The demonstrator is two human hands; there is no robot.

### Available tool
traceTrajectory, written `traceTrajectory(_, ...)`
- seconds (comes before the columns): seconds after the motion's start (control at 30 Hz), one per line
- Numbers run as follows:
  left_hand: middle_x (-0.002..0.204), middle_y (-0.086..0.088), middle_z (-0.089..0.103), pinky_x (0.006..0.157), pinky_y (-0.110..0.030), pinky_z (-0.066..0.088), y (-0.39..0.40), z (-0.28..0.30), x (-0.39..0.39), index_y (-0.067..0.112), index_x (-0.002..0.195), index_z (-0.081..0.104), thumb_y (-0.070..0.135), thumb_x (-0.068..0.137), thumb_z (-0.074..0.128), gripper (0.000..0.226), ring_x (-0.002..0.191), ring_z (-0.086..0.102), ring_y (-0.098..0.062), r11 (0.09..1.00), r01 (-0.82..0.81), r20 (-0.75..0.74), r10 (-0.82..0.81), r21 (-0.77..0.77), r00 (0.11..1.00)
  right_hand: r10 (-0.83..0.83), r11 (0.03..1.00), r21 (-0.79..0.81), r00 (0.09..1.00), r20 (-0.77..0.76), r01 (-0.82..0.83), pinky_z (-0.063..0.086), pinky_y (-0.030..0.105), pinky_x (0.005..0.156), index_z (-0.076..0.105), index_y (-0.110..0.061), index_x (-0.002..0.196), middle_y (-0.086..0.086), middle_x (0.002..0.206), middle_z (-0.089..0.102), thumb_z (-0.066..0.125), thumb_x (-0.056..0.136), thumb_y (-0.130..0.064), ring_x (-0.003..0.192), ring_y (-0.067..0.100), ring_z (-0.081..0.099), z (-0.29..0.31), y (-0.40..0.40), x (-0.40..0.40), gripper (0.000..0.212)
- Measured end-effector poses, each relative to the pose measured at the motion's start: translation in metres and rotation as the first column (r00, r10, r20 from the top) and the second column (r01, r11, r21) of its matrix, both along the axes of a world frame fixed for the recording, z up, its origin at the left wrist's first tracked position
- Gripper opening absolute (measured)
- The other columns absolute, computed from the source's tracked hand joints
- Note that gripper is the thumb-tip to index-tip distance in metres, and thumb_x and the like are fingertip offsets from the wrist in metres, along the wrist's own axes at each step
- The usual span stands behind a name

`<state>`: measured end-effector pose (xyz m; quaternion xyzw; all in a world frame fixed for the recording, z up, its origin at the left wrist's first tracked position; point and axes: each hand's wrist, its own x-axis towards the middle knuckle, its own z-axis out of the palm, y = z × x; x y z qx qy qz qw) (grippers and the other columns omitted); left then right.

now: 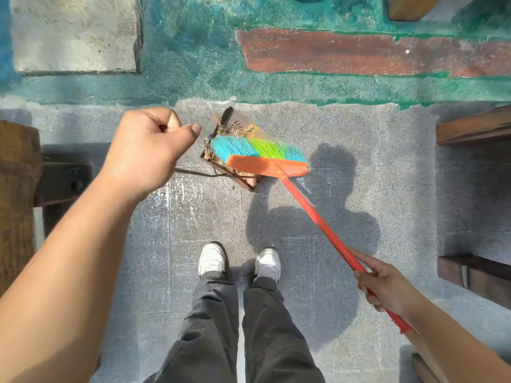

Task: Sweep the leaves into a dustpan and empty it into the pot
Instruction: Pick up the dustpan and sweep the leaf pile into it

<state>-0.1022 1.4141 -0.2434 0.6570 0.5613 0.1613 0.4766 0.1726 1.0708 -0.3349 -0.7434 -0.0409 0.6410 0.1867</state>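
Observation:
A rusty metal dustpan (pixel 250 184) lies on the grey paving in front of my feet, with dry leaves and twigs (pixel 235 129) piled inside it. The broom's orange head (pixel 266 165), with blue and green bristles, rests on the pan over the leaves. My right hand (pixel 384 283) grips the broom's orange handle (pixel 318 219) low on the right. My left hand (pixel 146 150) is closed in a fist around the dustpan's thin dark wire handle (pixel 199 174), left of the pan. No pot is in view.
Wooden benches stand at the right (pixel 475 128) (pixel 475 277), and a wooden post (pixel 16 189) at the left. A green-painted floor band with a red-brown patch (pixel 359 53) runs beyond the pan. A pale stone slab (pixel 74 34) sits at the top left. My white shoes (pixel 211 258) are just behind the pan.

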Motion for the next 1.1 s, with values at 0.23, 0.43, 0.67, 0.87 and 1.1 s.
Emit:
traceTrajectory(0.23, 0.055, -0.011, 0.041, 0.047, -0.025, 0.027, 0.004, 0.000, -0.007, 0.015, 0.053, 0.035, 0.027, 0.083, 0.067, 0.045, 0.047, 0.031, -0.012, 0.999, 0.024, -0.030, -0.023, 0.025, 0.999, -0.182, 0.981, 0.033, 0.971, -0.158, 0.189, 0.029, 0.018, 0.039, 0.056, -0.044, 0.127, 0.007, 0.061, 0.045, 0.051, 0.096, -0.007, 0.040, 0.013, 0.031, 0.004, 0.004, -0.013, 0.048)
traceTrajectory(0.43, 0.053, -0.008, 0.038, 0.041, -0.021, 0.025, 0.009, 0.002, -0.008, 0.014, 0.054, 0.035, 0.020, 0.087, 0.066, 0.045, 0.041, 0.027, -0.007, 0.999, 0.013, -0.054, -0.011, 0.043, 0.998, -0.351, 0.917, 0.066, 0.874, -0.337, 0.394, 0.029, 0.014, 0.035, 0.057, -0.039, 0.129, 0.007, 0.062, 0.042, 0.053, 0.089, -0.011, 0.036, 0.008, 0.031, 0.005, 0.030, -0.027, 0.049)
traceTrajectory(0.67, 0.052, -0.010, 0.039, 0.043, -0.024, 0.025, 0.011, 0.002, -0.013, 0.017, 0.054, 0.035, 0.027, 0.085, 0.066, 0.045, 0.045, 0.029, -0.011, 0.999, -0.001, -0.036, 0.002, 0.037, 0.999, -0.350, 0.915, 0.074, 0.872, -0.343, 0.397, 0.029, 0.015, 0.034, 0.058, -0.043, 0.125, 0.006, 0.061, 0.045, 0.068, 0.076, -0.020, 0.037, 0.008, 0.032, -0.018, 0.054, -0.052, 0.055)
traceTrajectory(0.87, 0.054, -0.014, 0.042, 0.049, -0.038, 0.035, 0.018, 0.007, -0.014, 0.014, 0.053, 0.034, 0.039, 0.078, 0.065, 0.047, 0.052, 0.036, -0.021, 0.995, -0.094, 0.022, 0.093, 0.038, 0.995, -0.193, 0.970, 0.118, 0.966, -0.169, 0.215, 0.031, 0.019, 0.036, 0.055, -0.042, 0.130, 0.008, 0.062, 0.045, 0.052, 0.096, -0.008, 0.039, 0.013, 0.034, -0.034, 0.052, -0.068, 0.049)
traceTrajectory(1.1, 0.059, -0.017, 0.040, 0.049, -0.048, 0.039, 0.027, 0.019, -0.005, 0.018, 0.052, 0.034, 0.039, 0.075, 0.066, 0.045, 0.054, 0.036, -0.025, 0.979, -0.199, 0.059, 0.195, 0.051, 0.979, 0.088, 0.992, 0.090, 0.994, 0.066, -0.093, 0.030, 0.019, 0.038, 0.053, -0.055, 0.123, 0.004, 0.060, 0.038, 0.053, 0.096, -0.011, 0.042, 0.013, 0.031, -0.044, 0.039, -0.066, 0.052)
